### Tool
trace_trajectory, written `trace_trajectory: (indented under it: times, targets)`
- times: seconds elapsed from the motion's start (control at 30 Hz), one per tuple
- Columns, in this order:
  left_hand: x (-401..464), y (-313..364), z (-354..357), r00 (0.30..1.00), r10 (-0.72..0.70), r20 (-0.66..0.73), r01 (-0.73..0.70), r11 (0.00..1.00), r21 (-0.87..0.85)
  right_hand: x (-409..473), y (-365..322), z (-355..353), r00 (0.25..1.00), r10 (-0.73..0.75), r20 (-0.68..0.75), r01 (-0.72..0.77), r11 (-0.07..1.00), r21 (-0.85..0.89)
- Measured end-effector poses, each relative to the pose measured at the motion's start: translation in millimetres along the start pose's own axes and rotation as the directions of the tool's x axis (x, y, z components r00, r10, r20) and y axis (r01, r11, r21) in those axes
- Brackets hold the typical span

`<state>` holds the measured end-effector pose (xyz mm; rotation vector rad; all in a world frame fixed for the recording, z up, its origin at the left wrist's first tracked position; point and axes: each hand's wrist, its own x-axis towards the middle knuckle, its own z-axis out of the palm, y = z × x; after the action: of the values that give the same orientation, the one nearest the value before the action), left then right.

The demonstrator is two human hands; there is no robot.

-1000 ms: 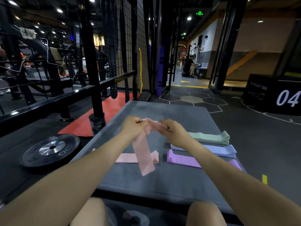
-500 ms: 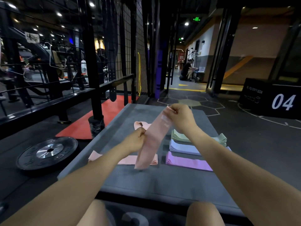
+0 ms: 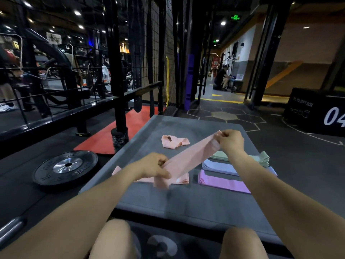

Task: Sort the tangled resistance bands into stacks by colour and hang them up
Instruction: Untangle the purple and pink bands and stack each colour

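My left hand (image 3: 155, 166) pinches the near end of a pale pink band (image 3: 188, 160), fingers curled round its edge, and my right hand (image 3: 230, 141) grips the far end, raised toward two o'clock — so the band runs flat and taut between them, a smooth, wide ribbon slanting above the grey mat (image 3: 186, 200). Just under my left hand lies the pink stack (image 3: 180, 178), flat on the mat. To its right, at three o'clock, sits the purple stack (image 3: 222, 182), then the blue stack (image 3: 218, 166) beyond it, and the green stack (image 3: 261, 158) farthest, each folded flat and lying close beside the next. At twelve o'clock a loose pink band (image 3: 174, 142) lies crumpled and looped — apart from the stacks. Off the mat at nine o'clock a black weight plate (image 3: 65, 168) lies on the floor.
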<state>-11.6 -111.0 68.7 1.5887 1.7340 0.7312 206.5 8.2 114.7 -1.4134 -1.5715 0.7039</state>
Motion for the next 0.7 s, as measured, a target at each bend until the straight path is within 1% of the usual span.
trace_trajectory:
  times: [0.13, 0.2, 0.27, 0.33, 0.37, 0.43, 0.5, 0.53, 0.6, 0.7]
  targets:
    - [-5.0, -29.9, -15.5, 0.996, -0.081, -0.04, 0.082, 0.996, 0.023, -4.2, 11.8, 7.6, 0.998, 0.06, -0.007, -0.06, 0.998, -0.026]
    - [-7.3, -43.3, -22.9, 0.989, -0.138, -0.059, 0.138, 0.99, -0.006, -7.2, 16.3, 15.1, 0.996, 0.089, -0.008, -0.089, 0.996, -0.026]
    - [-9.1, -54.9, -28.8, 0.966, -0.231, -0.115, 0.225, 0.972, -0.061, -9.2, 21.0, 25.0, 0.995, 0.101, 0.003, -0.101, 0.994, -0.034]
    - [-9.7, -66.1, -33.2, 0.931, -0.328, -0.161, 0.29, 0.931, -0.224, -10.8, 25.6, 34.7, 0.993, 0.115, 0.028, -0.113, 0.992, -0.056]
    - [-9.4, -72.6, -35.3, 0.915, -0.361, -0.178, 0.293, 0.901, -0.319, -12.0, 26.9, 39.4, 0.991, 0.129, 0.037, -0.126, 0.989, -0.079]
    - [-9.2, -84.5, -38.9, 0.883, -0.411, -0.224, 0.274, 0.842, -0.464, -14.7, 30.7, 46.9, 0.983, 0.175, 0.061, -0.167, 0.978, -0.122]
    - [-8.4, -97.1, -42.5, 0.849, -0.448, -0.281, 0.245, 0.804, -0.542, -15.6, 35.4, 56.0, 0.969, 0.224, 0.104, -0.207, 0.966, -0.152]
    - [-8.1, -102.6, -44.4, 0.832, -0.456, -0.317, 0.231, 0.803, -0.549, -15.4, 37.6, 61.3, 0.963, 0.24, 0.124, -0.22, 0.963, -0.158]
    - [-5.9, -115.6, -49.1, 0.789, -0.461, -0.406, 0.221, 0.83, -0.512, -15.8, 41.5, 73.3, 0.955, 0.261, 0.141, -0.242, 0.96, -0.139]
    - [0.4, -135.6, -57.7, 0.697, -0.457, -0.553, 0.262, 0.88, -0.397, -17.1, 47.7, 91.7, 0.961, 0.235, 0.144, -0.205, 0.959, -0.196]
